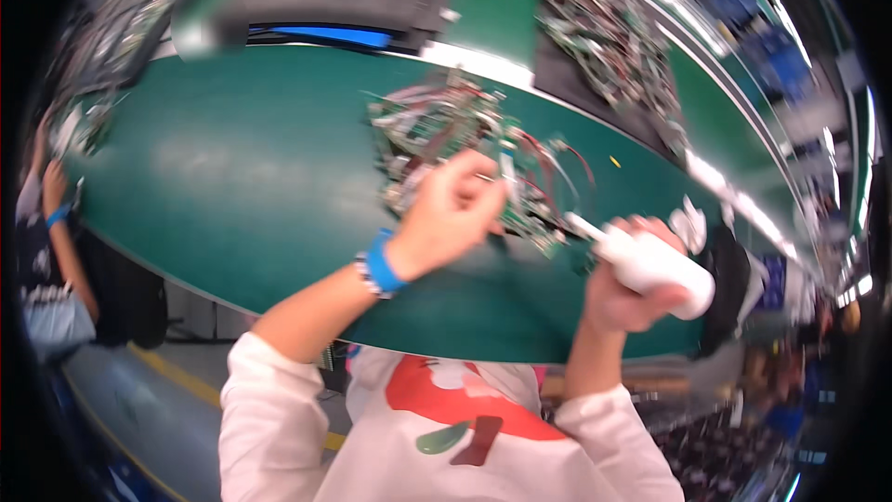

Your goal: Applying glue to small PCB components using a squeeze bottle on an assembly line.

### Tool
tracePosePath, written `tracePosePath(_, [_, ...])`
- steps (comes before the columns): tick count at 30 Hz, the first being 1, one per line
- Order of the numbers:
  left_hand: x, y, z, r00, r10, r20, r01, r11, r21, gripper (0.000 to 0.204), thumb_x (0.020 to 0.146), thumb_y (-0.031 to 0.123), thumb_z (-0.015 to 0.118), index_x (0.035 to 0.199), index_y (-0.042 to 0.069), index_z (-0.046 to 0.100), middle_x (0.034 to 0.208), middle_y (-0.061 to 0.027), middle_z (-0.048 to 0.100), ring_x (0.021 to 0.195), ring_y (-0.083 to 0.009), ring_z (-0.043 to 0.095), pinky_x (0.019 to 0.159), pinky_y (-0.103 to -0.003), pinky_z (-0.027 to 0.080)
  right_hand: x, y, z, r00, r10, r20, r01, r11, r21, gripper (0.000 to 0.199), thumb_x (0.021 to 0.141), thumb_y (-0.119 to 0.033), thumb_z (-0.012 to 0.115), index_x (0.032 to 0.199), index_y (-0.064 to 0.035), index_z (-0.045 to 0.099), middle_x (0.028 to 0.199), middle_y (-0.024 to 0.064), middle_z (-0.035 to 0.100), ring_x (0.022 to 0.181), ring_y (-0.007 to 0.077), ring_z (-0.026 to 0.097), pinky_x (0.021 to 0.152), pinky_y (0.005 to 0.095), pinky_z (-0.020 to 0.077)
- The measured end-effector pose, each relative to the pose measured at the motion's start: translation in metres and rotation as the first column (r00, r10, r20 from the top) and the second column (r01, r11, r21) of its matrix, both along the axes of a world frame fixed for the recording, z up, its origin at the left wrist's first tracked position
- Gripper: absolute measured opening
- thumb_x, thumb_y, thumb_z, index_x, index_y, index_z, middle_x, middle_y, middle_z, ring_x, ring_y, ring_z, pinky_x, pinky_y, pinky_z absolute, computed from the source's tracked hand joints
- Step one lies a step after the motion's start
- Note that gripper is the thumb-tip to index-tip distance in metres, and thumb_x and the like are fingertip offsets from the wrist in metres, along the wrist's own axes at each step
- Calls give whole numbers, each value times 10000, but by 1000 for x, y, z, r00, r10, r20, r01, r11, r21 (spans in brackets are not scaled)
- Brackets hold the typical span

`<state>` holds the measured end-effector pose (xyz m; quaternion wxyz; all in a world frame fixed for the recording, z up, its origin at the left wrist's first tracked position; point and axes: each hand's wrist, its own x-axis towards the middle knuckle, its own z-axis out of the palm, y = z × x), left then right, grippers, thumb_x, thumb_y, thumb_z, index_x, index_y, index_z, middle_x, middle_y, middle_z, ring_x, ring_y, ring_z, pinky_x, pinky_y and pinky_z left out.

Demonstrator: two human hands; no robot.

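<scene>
The right hand (621,297) grips a white squeeze bottle (650,265), nozzle aimed toward 10 o'clock at 1 circuit board (525,214). The left hand (451,214) pinches that board over the green table (232,177). Best to steady the board and squeeze gently. More boards (437,121) lie at 12 o'clock.

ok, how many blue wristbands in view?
2. One wristband sits on the left hand's wrist at centre; a second band is on a co-worker's wrist at the far left edge. Others may be hidden.
</scene>
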<state>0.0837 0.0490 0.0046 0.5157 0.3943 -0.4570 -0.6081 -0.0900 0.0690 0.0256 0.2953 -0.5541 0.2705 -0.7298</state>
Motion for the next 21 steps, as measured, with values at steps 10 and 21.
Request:
tracePosePath(10, [-3,0,-5,990,-29,137,39,997,-65,93,786,79,505,772,-1,461,548,-7,531,478,-45,520,384,-167,396,12,-25,3,829,-332,-450,215,932,-292,383,728,-289,585,785,90,563,673,139,587,483,184,516,424,244,398])
tracePosePath(21, [-4,5,2,994,-103,43,101,994,42,94,787,68,501,753,3,442,546,-21,538,470,-59,528,382,-180,406,23,-26,0,713,-444,-542,232,880,-415,284,673,-163,637,821,68,562,606,111,547,439,178,478,391,242,377])
